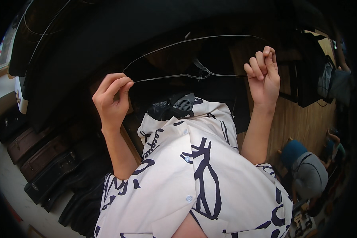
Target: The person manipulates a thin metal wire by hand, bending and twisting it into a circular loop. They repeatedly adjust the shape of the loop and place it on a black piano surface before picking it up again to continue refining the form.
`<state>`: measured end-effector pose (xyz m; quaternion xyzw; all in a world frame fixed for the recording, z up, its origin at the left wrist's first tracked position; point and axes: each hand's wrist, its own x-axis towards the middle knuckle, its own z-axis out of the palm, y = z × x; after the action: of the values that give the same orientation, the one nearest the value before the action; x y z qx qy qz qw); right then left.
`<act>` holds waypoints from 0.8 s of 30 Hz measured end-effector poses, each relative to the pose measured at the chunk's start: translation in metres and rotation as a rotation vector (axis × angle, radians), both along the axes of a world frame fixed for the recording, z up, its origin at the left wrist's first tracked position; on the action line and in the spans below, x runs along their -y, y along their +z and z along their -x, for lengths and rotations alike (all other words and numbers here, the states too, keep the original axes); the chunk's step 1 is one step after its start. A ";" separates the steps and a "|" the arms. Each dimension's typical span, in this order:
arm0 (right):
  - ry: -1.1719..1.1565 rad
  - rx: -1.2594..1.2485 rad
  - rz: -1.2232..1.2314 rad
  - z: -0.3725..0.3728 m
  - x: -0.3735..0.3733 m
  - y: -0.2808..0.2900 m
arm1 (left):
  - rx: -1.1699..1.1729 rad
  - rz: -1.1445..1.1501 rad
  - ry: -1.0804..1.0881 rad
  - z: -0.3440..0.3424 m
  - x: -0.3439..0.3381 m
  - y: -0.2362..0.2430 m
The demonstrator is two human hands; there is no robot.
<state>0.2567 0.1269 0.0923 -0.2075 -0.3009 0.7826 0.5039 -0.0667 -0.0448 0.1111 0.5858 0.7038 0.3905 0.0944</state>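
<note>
A thin, pale, translucent string (194, 39) stretches between my two hands in front of a black background. Its upper part bows in an arc. The lower part runs nearly level and carries a tangled crossing (204, 72) with a short loop near the middle. My left hand (114, 95) pinches it between thumb and fingertips. On the other side my right hand (263, 75) is raised, fingers curled in and closed on the string's right end. What exactly its fingertips grip is partly hidden.
Dark instrument cases (45, 172) stand in a row at the left. A black item with a round grille (183, 104) rests at my waist. At the right are a wooden floor (307, 125), a hanging grey bag (326, 79) and a bent-over person (310, 174) in grey.
</note>
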 end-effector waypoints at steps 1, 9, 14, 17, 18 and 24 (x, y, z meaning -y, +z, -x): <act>-0.017 0.059 -0.039 0.005 0.002 0.002 | -0.037 -0.056 -0.029 0.002 -0.001 -0.002; 0.206 -0.054 -0.145 0.067 0.010 0.015 | 0.796 -0.253 -0.133 -0.048 -0.027 -0.004; 0.198 -0.039 -0.061 0.095 0.013 0.020 | 1.186 -0.217 -0.150 -0.067 -0.029 -0.007; 0.161 -0.024 -0.045 0.102 0.012 0.020 | 1.260 -0.369 -0.225 -0.064 -0.029 -0.013; 0.143 -0.021 -0.045 0.104 0.010 0.021 | 1.219 -0.427 -0.205 -0.064 -0.030 -0.016; 0.095 -0.094 -0.066 0.114 0.000 0.031 | 1.286 -0.318 -0.139 -0.059 -0.038 -0.032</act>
<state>0.1423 0.1267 0.1234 -0.1393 -0.3119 0.8043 0.4863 -0.0078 -0.0067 0.0788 0.2873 0.4016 0.7543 0.4327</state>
